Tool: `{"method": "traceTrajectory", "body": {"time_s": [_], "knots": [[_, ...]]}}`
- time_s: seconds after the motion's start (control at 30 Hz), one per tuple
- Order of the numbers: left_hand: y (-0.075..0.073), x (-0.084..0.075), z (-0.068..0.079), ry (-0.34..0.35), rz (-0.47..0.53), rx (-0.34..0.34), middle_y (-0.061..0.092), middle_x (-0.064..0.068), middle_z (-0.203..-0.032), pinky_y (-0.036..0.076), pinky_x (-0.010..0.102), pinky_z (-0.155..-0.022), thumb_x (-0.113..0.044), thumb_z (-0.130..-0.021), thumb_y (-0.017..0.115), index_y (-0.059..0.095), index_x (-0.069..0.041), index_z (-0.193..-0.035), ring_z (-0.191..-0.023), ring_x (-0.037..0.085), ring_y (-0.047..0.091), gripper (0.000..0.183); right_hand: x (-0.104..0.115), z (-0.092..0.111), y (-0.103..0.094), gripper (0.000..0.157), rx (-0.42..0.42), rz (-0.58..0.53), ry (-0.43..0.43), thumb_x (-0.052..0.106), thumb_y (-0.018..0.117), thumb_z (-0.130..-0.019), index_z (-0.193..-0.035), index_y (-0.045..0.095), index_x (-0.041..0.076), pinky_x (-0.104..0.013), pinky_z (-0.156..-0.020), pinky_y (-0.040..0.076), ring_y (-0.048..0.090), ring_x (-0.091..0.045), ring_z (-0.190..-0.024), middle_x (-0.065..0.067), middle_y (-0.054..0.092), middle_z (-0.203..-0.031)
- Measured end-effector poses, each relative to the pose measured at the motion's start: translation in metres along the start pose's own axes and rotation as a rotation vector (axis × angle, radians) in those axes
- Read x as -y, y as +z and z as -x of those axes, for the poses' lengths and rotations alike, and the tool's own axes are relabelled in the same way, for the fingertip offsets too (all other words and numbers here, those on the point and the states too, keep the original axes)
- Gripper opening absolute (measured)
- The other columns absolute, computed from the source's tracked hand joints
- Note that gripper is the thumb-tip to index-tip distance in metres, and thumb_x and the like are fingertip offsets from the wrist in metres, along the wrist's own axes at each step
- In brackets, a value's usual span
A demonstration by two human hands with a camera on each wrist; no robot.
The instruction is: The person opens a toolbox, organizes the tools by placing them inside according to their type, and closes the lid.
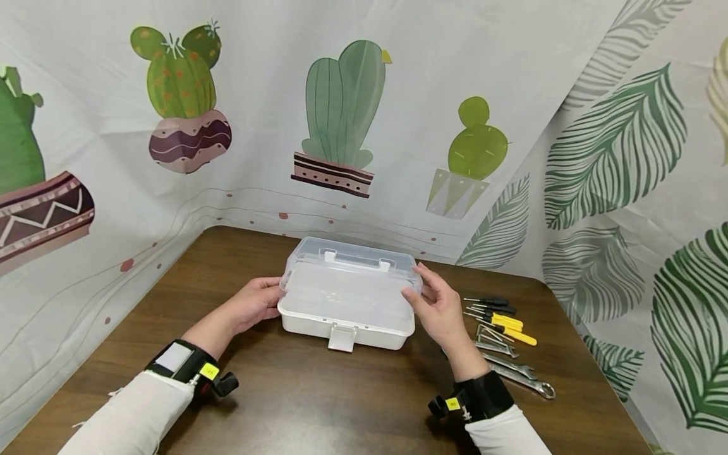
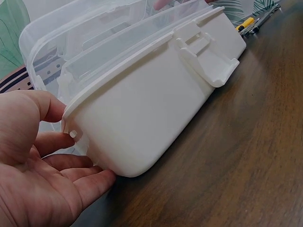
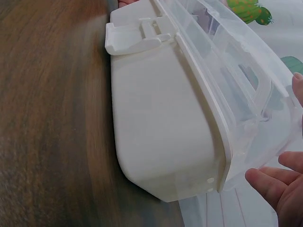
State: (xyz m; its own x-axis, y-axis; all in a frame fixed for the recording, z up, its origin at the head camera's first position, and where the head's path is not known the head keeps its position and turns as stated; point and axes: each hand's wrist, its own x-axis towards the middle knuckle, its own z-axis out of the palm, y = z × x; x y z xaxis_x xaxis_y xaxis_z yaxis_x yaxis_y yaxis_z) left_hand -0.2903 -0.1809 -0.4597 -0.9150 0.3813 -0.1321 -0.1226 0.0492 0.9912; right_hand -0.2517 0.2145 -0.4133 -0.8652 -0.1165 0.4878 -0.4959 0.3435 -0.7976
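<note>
A toolbox with a white base [image 1: 348, 330] and a clear lid [image 1: 318, 249] sits on the table. Its lid is raised away from the front rim, and the front latch [image 2: 213, 66] hangs unfastened. Clear plastic shows inside the base. My left hand [image 1: 258, 304] grips the box's left end; in the left wrist view its fingers curl at the rim and end wall. My right hand [image 1: 440, 309] is at the lid's right end, thumb in front, fingers fairly straight. Whether those fingertips press on the lid cannot be told.
To the right lie screwdrivers with black handles [image 1: 491, 301] and yellow handles [image 1: 520, 338], thin hex keys [image 1: 493, 333] and several wrenches [image 1: 526, 381]. The right forearm partly covers the wrenches. A printed cloth [image 1: 256, 145] hangs behind the brown table [image 1: 318, 404].
</note>
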Motion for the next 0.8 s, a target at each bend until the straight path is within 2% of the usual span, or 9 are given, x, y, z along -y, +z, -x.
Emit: {"method": "traceTrajectory", "body": {"time_s": [0.17, 0.3, 0.4, 0.47, 0.63, 0.8], "knots": [[0.000, -0.001, 0.000, 0.003, -0.012, 0.010, 0.070, 0.001, -0.124, 0.055, 0.034, -0.099, -0.017, -0.107, 0.049, 0.038, 0.006, -0.155, -0.109, 0.008, 0.067, 0.053, -0.006, 0.001, -0.002, 0.051, 0.005, 0.027, -0.023, 0.006, 0.077, -0.092, -0.139, 0.056, 0.001, -0.046, -0.097, 0.056, 0.065, -0.039, -0.124, -0.021, 0.049, -0.156], [0.000, -0.001, 0.001, 0.006, -0.020, 0.015, 0.071, 0.000, -0.123, 0.055, 0.037, -0.101, -0.019, -0.108, 0.050, 0.040, 0.005, -0.153, -0.110, 0.008, 0.067, 0.052, -0.003, 0.003, -0.007, 0.067, 0.053, 0.039, 0.003, 0.014, 0.088, -0.082, -0.141, 0.057, 0.008, -0.056, -0.101, 0.053, 0.062, -0.035, -0.131, -0.013, 0.047, -0.160], [-0.001, -0.001, 0.001, 0.010, -0.027, 0.017, 0.071, 0.000, -0.122, 0.055, 0.038, -0.102, -0.020, -0.108, 0.050, 0.041, 0.006, -0.153, -0.110, 0.008, 0.067, 0.052, -0.001, 0.004, -0.011, 0.082, 0.108, 0.057, 0.017, 0.017, 0.093, -0.076, -0.146, 0.053, 0.012, -0.058, -0.106, 0.050, 0.057, -0.034, -0.136, -0.009, 0.042, -0.164], [-0.001, 0.000, 0.001, 0.014, -0.031, 0.018, 0.071, 0.001, -0.122, 0.055, 0.040, -0.103, -0.021, -0.108, 0.050, 0.041, 0.006, -0.152, -0.110, 0.009, 0.067, 0.052, -0.002, 0.004, -0.012, 0.086, 0.145, 0.072, 0.016, 0.018, 0.094, -0.074, -0.148, 0.051, 0.014, -0.058, -0.107, 0.049, 0.054, -0.034, -0.139, -0.008, 0.038, -0.167], [-0.001, 0.000, 0.000, 0.018, -0.038, 0.019, 0.071, 0.003, -0.125, 0.053, 0.043, -0.106, -0.026, -0.108, 0.052, 0.041, 0.005, -0.153, -0.111, 0.009, 0.067, 0.055, -0.003, 0.002, -0.016, 0.085, 0.197, 0.101, 0.007, 0.019, 0.094, -0.075, -0.148, 0.052, 0.017, -0.055, -0.108, 0.049, 0.053, -0.033, -0.141, -0.006, 0.035, -0.168], [-0.001, -0.001, 0.000, 0.011, -0.035, 0.010, 0.069, 0.005, -0.128, 0.055, 0.040, -0.103, -0.021, -0.108, 0.051, 0.040, 0.006, -0.153, -0.110, 0.009, 0.067, 0.054, -0.005, 0.001, -0.017, 0.084, 0.207, 0.131, -0.005, 0.022, 0.093, -0.076, -0.150, 0.052, 0.019, -0.052, -0.105, 0.052, 0.057, -0.034, -0.136, -0.008, 0.036, -0.167]]}}
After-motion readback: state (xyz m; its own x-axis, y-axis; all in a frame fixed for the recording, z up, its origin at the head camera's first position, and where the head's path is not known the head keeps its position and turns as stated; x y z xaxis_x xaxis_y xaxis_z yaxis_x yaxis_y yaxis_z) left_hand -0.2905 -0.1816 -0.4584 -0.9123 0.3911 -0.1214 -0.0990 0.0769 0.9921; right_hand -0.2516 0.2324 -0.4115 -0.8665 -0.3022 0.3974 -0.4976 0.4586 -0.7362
